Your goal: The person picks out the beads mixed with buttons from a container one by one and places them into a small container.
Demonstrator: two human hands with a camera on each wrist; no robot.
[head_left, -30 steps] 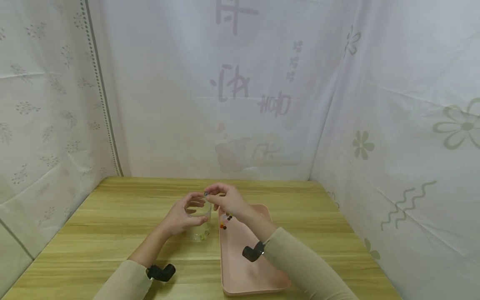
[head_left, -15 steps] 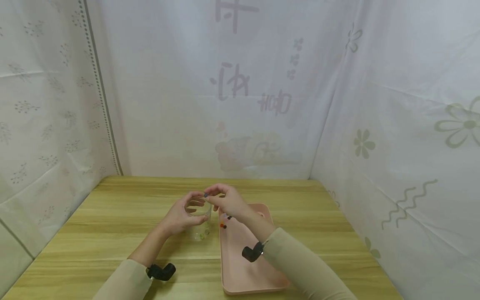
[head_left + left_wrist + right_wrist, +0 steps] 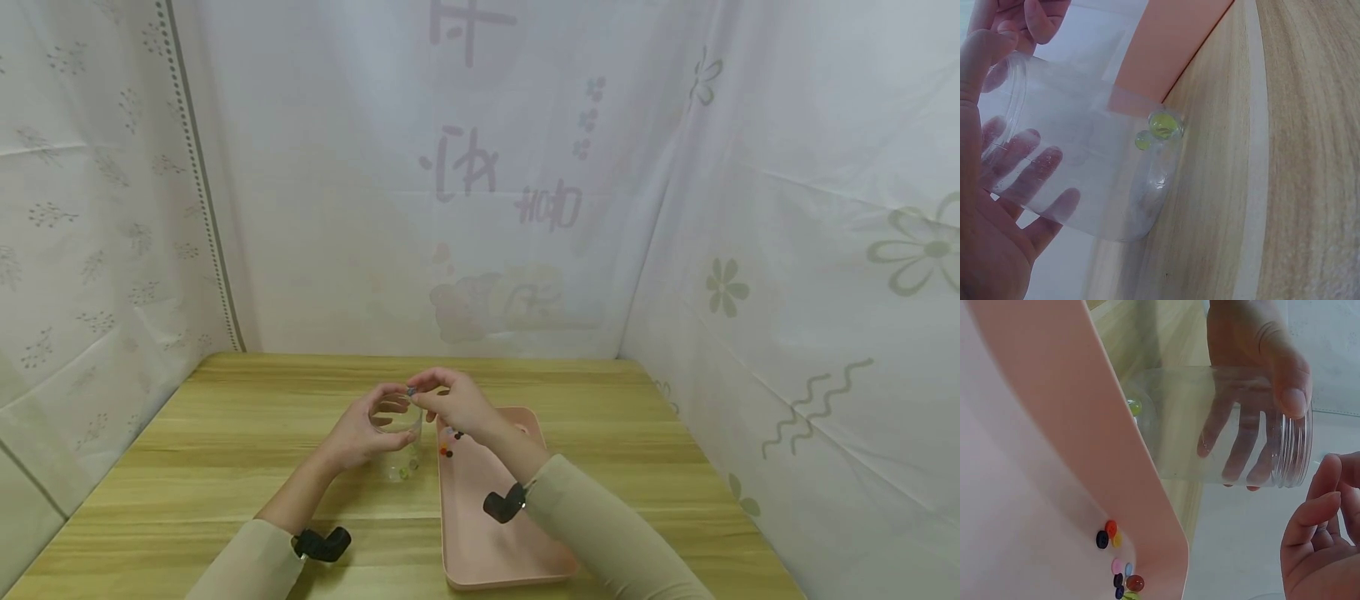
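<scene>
A clear, open-topped plastic jar [image 3: 1085, 144] stands on the table, left of the pink tray. My left hand [image 3: 367, 429] grips it around the rim, its fingers showing through the wall in both wrist views. Several yellow-green glass marbles [image 3: 1164, 125] lie at the bottom. Over the rim, my right hand [image 3: 453, 402] pinches a small blue marble [image 3: 411, 391] between thumb and fingertips. The right wrist view hides this marble behind the fingers.
The pink tray [image 3: 480, 533] lies right of the jar, under the right forearm. In its far left corner are several small buttons, among them a red button [image 3: 1111, 528] and a black button [image 3: 1102, 539], plus a reddish-brown marble [image 3: 1135, 583]. Patterned curtains surround the wooden table [image 3: 300, 392].
Both hands stay almost where they were at the jar's rim. The blue marble has turned slightly in the right fingertips.
</scene>
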